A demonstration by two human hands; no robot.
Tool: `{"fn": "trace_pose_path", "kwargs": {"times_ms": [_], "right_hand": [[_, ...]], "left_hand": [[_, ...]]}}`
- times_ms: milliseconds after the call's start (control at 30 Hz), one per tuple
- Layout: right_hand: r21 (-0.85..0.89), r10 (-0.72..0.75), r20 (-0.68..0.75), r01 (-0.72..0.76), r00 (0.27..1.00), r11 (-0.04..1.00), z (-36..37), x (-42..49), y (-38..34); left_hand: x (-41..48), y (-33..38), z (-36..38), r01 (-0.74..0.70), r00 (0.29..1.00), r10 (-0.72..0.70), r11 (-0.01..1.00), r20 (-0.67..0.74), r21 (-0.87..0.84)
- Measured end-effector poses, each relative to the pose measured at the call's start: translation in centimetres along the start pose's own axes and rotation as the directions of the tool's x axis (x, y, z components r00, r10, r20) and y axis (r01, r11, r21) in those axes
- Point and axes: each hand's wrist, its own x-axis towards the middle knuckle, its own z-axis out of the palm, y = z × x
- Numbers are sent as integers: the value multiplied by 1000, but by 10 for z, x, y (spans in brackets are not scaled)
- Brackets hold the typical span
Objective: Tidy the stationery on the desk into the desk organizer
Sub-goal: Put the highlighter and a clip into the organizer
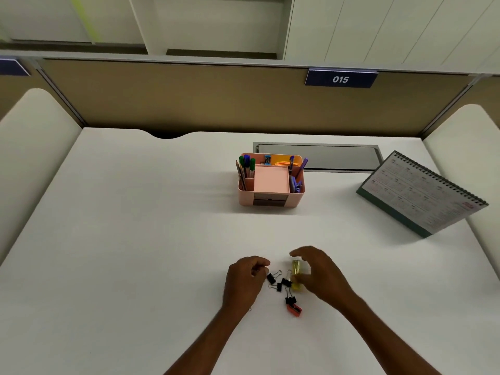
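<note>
The pink desk organizer (271, 199) stands mid-desk with pens, pencils and a pink notepad in it. Near the front edge lie several black binder clips (284, 282), a small yellow box (295, 269) and an orange sharpener (294, 310). My right hand (320, 274) spans the yellow box lengthwise, with the forefinger at its far end and the thumb at its near end. My left hand (246, 280) is just left of the clips. Its fingers are curled and a metallic glint shows between them, seemingly a clip.
A spiral desk calendar (422, 193) leans at the right. A grey cable hatch (324, 157) sits behind the organizer. A tan partition (216, 98) bearing the sign 015 closes off the back, and padded white side panels flank the desk.
</note>
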Motion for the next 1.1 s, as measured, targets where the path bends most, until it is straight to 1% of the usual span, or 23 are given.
{"fn": "trace_pose_path", "kwargs": {"times_ms": [133,267,400,500,567,633,733,800,933,1000,1100], "right_hand": [[27,-14,54,13,998,1000,12,-21,16],[-2,-68,9,68,998,998,20,-23,17],[-36,-138,-2,137,990,990,22,-19,15],[57,-133,-25,134,991,989,18,-18,10],[158,-130,-63,138,990,978,14,-15,2],[251,-139,-109,163,984,954,9,-10,-7],[335,-163,-159,209,974,919,-1,-1,-21],[313,-199,-185,249,962,917,-7,7,-30],[264,-252,-225,308,941,914,-20,26,-51],[269,-245,-255,312,936,911,-25,38,-65],[291,-191,-291,277,937,916,-34,62,-85]], "left_hand": [[-4,8,7,12,1000,-12,1000,22,-8],[-5,16,15,30,999,-28,998,37,-53],[-3,23,22,68,997,-63,992,50,-107],[-2,28,25,102,994,-96,983,46,-156],[-2,34,26,165,986,-159,960,44,-225],[1,40,26,253,967,-240,913,80,-321],[9,49,24,369,929,-330,800,167,-473],[17,55,20,356,933,-329,779,146,-516],[34,70,9,261,957,-287,767,50,-586],[44,77,4,222,962,-273,763,9,-607],[63,85,-6,189,964,-264,774,-36,-604]]}}
